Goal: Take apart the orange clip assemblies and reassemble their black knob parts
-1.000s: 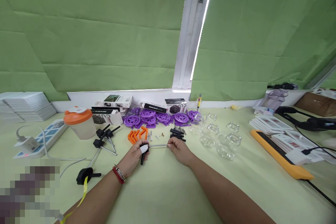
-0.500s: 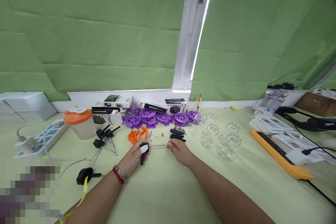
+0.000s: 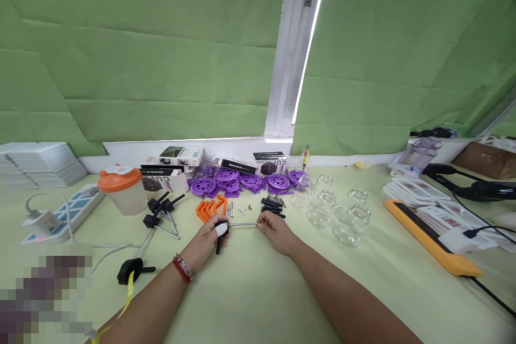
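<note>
My left hand (image 3: 212, 236), with a white wrap on the thumb, is closed round a black part with a handle (image 3: 219, 244) pointing down. From that part a thin metal rod (image 3: 244, 224) runs level to the right. The fingertips of my right hand (image 3: 276, 231) pinch the rod's far end. Just beyond my hands lie orange bent pieces (image 3: 212, 208), short metal pins (image 3: 232, 209), tiny brass bits (image 3: 250, 207) and black sticks (image 3: 272, 206). Several black-headed parts with metal rods (image 3: 159, 212) rest to the left; another one (image 3: 131, 270) lies nearer me.
Purple wheel-shaped parts (image 3: 250, 183) and printed boxes (image 3: 171, 178) line the back. Clear glass cups (image 3: 350, 226) stand right of centre, before an orange-edged power strip (image 3: 431, 239). At left are an orange-lidded cup (image 3: 124, 193) and a blue-and-white power strip (image 3: 76, 209).
Both hands keep nearly the same place and hold on the rod and black part. My right fingers have shifted very slightly at the rod's end.
</note>
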A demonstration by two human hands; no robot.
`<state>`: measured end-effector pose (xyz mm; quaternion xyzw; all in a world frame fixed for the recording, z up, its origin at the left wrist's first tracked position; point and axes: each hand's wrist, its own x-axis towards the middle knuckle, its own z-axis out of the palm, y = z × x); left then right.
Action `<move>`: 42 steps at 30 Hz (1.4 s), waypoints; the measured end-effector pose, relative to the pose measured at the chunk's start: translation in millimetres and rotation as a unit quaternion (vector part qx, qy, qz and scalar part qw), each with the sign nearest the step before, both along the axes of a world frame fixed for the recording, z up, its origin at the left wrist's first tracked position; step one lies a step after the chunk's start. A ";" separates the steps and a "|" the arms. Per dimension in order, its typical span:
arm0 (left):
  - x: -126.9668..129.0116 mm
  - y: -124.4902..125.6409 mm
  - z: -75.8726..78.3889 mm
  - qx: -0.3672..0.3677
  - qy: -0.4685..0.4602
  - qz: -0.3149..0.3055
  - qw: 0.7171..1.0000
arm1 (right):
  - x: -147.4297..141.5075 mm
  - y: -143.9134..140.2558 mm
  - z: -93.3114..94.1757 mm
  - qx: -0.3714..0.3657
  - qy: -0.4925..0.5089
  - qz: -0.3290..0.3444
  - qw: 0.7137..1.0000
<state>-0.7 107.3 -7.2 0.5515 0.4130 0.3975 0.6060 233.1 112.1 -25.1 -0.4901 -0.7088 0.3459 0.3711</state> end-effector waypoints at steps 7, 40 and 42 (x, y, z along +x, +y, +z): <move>1.7 -1.3 4.2 0.001 -0.007 0.003 1.000 | -0.3 0.3 1.3 0.009 -0.022 -0.005 1.000; 2.1 -2.1 5.9 -0.002 -0.009 0.005 1.000 | -0.8 -1.0 1.4 0.012 -0.029 -0.001 1.000; 1.9 -2.0 5.3 -0.001 -0.008 0.005 1.000 | -1.0 -0.6 0.1 0.014 -0.031 -0.001 0.999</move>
